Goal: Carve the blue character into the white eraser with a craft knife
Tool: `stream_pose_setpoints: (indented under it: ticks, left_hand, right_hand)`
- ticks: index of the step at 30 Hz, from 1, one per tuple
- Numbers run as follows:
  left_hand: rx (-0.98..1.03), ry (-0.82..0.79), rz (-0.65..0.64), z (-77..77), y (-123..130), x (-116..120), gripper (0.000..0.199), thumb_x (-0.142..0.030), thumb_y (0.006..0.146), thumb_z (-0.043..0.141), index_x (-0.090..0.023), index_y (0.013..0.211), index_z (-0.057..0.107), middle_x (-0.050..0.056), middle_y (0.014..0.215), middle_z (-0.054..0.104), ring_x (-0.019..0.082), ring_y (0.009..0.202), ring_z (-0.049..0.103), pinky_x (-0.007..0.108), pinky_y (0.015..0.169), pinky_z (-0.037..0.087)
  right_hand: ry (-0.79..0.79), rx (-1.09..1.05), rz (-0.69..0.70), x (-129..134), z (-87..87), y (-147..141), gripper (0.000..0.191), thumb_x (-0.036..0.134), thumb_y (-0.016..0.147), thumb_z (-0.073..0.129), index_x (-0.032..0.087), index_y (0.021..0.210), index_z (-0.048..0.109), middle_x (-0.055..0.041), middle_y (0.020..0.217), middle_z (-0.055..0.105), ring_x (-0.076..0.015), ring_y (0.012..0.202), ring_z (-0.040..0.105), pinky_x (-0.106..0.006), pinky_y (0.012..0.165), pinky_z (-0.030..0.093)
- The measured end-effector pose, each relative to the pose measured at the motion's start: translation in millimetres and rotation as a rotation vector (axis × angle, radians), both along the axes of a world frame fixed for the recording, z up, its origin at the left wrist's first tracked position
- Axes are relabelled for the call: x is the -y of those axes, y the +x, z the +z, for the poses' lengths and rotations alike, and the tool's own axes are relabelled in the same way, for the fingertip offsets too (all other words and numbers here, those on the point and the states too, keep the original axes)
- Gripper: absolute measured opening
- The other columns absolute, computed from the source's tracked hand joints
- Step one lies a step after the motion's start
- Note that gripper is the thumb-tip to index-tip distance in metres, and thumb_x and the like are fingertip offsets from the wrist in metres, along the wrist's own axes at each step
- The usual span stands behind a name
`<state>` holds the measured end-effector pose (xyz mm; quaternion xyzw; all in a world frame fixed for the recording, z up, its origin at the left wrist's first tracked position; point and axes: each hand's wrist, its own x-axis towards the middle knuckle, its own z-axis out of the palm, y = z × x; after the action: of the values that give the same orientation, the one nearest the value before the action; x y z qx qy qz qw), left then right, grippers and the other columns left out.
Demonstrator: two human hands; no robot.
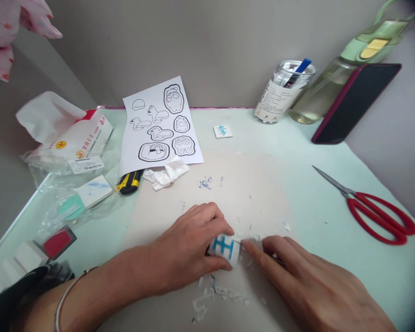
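Between the thumb and fingers of my left hand (197, 244) is a small white rubber carving block (224, 249) with blue marks drawn on its face. My right hand (290, 272) is closed around a slim carving knife (279, 261), mostly hidden by the fingers. Its thin tip meets the block's right edge. White shavings (224, 293) lie scattered on the mat (263, 193) below and beside both hands. A flat white square (223, 131) with blue marks lies farther back.
Red-handled scissors (370, 207) lie right. Behind them stand a phone (356, 103), a bottle (328, 83) and a pen jar (280, 94). A printed sheet (131, 138), crumpled tissue (166, 174), yellow-black cutter (129, 183), tissue pack (76, 133) and red ink pad (59, 243) occupy the left.
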<state>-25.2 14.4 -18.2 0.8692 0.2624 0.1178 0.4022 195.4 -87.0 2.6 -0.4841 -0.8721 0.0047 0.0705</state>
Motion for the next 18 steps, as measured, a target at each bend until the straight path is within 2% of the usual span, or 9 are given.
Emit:
stream_pose_setpoints:
  ticks: [5,8,13,18]
  left_hand:
    - [0.004,0.003,0.003,-1.0,0.7,0.1,0.037,-0.028,0.078,0.076,-0.021,0.109,0.058,0.002,0.106,0.054,0.019,0.097,0.049,0.031,0.084,0.041]
    - [0.011,0.003,0.006,-2.0,0.7,0.6,0.035,-0.028,0.078,0.075,-0.021,0.109,0.058,0.003,0.105,0.054,0.019,0.097,0.05,0.031,0.084,0.042]
    - [0.019,0.003,0.006,-2.7,0.8,1.5,0.035,-0.025,0.078,0.074,-0.022,0.109,0.058,0.002,0.104,0.054,0.019,0.096,0.05,0.031,0.084,0.042]
    - [-0.007,0.011,0.001,-0.5,1.0,0.9,0.034,-0.028,0.08,0.073,-0.021,0.109,0.056,0.002,0.105,0.054,0.02,0.097,0.049,0.032,0.084,0.041]
  right_hand:
    - [0.055,0.038,0.041,-3.4,-1.2,-2.7,0.042,0.004,0.09,0.029,0.009,0.126,0.051,-0.0101,0.09,0.063,-0.0195,0.074,0.062,-0.026,0.056,0.051]
    - [0.143,0.051,0.055,-5.6,2.8,-7.6,0.04,0.002,0.09,0.026,0.008,0.117,0.055,-0.0102,0.084,0.065,-0.0211,0.07,0.063,-0.029,0.054,0.053]
    - [0.201,0.096,0.074,-7.8,11.7,-16.2,0.043,-0.002,0.084,0.023,0.01,0.099,0.061,-0.013,0.084,0.068,-0.0234,0.065,0.064,-0.034,0.05,0.053]
    - [0.228,0.118,0.092,-7.4,10.7,-19.7,0.043,-0.004,0.081,0.026,0.009,0.098,0.063,-0.0146,0.086,0.069,-0.026,0.071,0.064,-0.036,0.052,0.054]
